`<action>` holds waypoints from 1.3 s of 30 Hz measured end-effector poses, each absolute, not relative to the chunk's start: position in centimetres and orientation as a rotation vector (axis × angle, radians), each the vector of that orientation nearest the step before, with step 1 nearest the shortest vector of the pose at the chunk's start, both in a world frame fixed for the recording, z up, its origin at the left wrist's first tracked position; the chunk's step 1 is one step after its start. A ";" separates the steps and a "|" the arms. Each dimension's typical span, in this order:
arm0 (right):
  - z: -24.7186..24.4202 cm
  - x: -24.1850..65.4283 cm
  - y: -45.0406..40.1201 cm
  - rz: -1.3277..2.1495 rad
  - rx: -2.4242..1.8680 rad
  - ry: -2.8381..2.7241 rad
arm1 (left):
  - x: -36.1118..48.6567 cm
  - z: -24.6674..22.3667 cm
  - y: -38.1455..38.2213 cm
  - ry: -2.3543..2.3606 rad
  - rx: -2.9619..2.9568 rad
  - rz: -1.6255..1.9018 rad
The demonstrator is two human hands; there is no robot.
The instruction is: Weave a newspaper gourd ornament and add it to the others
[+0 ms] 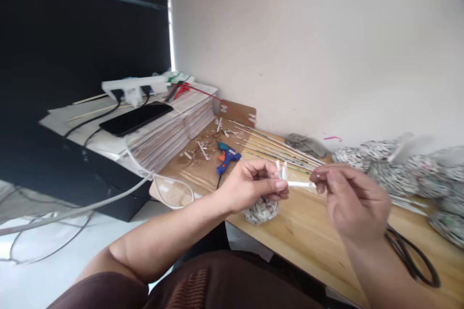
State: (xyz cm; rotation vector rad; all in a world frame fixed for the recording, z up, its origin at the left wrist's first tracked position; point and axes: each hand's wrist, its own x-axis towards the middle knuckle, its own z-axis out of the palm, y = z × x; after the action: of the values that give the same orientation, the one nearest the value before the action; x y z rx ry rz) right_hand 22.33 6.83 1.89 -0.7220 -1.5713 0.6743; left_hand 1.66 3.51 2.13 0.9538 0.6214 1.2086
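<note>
Landmark: glue gun. White paper strip is up off the bench, right of the gun and nearer you. Your left hand has its grip pinched on it; your right hand is at the far end, too blurred to tell if gripping. Uneven pull could crease or tear the strip. Woven paper piece is below your left hand, nearer you than the gun; can't tell if supported, so a tug might shift it.

One head-worn view looks forward and down at the nearby wooden table.
</note>
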 end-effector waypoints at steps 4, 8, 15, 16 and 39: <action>2.5 21.1 7.1 0.745 -0.850 -1.785 | -3.6 1.1 -0.7 0.672 0.924 1.213; 3.3 16.4 8.0 0.761 -0.919 -2.127 | -7.5 -0.1 -4.0 0.780 0.862 1.317; 3.4 1.3 13.1 0.583 -1.075 -2.676 | -9.6 -2.0 -6.9 0.831 0.773 1.353; 3.0 -0.7 14.1 0.549 -1.114 -2.690 | -9.8 -2.2 -7.1 0.827 0.766 1.345; 0.2 -5.3 18.7 1.147 -1.111 -2.258 | -11.8 -4.6 -7.4 0.864 0.665 1.231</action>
State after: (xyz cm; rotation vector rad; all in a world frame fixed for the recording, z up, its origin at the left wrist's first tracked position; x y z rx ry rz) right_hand -5.32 18.68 0.19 -1.1115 -2.2585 1.1469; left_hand -11.79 -7.42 -4.63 0.6651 0.8643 1.2313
